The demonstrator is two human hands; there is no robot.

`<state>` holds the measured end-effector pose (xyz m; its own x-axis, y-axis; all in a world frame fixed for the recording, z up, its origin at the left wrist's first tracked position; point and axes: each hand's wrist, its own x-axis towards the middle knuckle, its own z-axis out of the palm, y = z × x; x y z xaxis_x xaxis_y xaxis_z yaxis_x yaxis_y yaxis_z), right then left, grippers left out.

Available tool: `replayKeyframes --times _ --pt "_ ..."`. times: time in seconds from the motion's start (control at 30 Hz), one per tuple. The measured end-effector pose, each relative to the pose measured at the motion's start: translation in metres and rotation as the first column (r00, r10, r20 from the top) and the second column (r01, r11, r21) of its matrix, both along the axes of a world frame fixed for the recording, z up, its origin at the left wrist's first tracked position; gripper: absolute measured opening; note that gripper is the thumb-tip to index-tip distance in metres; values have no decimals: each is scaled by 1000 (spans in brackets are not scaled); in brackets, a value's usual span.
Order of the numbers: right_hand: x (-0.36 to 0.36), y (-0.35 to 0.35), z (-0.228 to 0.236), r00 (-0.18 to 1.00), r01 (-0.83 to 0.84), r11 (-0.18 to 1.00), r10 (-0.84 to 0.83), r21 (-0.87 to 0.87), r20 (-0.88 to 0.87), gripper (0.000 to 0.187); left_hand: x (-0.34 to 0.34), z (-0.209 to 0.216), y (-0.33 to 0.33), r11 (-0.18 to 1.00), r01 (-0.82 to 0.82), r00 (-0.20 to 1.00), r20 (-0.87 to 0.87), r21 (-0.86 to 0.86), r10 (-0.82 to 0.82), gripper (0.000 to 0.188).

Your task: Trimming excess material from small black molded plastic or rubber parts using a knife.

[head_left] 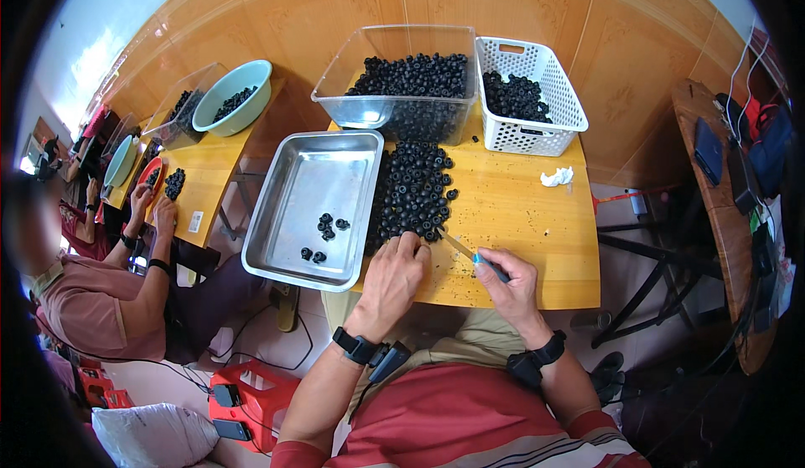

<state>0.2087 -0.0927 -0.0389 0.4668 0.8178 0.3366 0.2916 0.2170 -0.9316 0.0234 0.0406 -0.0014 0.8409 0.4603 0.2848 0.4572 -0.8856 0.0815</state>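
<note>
Fingers curled together, my left hand (pixel 396 273) is at the near end of a heap of small black round parts with holes (pixel 411 187); what it pinches is hidden. My right hand (pixel 510 286) grips a slim knife-like tool (pixel 455 246), its narrow tip pointing left toward my left fingers. A blue band shows near its handle. Left of the heap, a shallow metal tray (pixel 285 174) contains several of the black parts (pixel 325 227).
At the back stand a clear plastic bin (pixel 331 78) and a white perforated basket (pixel 558 139), both with black parts. Crumpled white tissue (pixel 557 177) and dark crumbs lie on the wooden table (pixel 537 241). A co-worker (pixel 117 300) sits at the left beside a pale green basin (pixel 260 99).
</note>
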Motion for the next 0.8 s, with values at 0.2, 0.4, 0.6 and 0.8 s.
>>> replayKeyframes --times 0.2,0.4,0.6,0.8 --pt "0 0 3 1000 -5 1000 5 -4 -6 31 1 -2 1 999 -19 1000 23 34 18 22" --pt "-1 0 2 1000 -3 1000 3 -16 -12 31 2 -2 -5 996 -37 999 -32 -75 34 21" --pt "-1 0 2 1000 -4 1000 4 -11 -17 30 3 -1 -17 971 37 999 19 -235 -33 22" --pt "-2 -1 7 1000 -10 999 8 -50 -25 30 2 -5 -22 962 84 996 46 -260 -75 32"
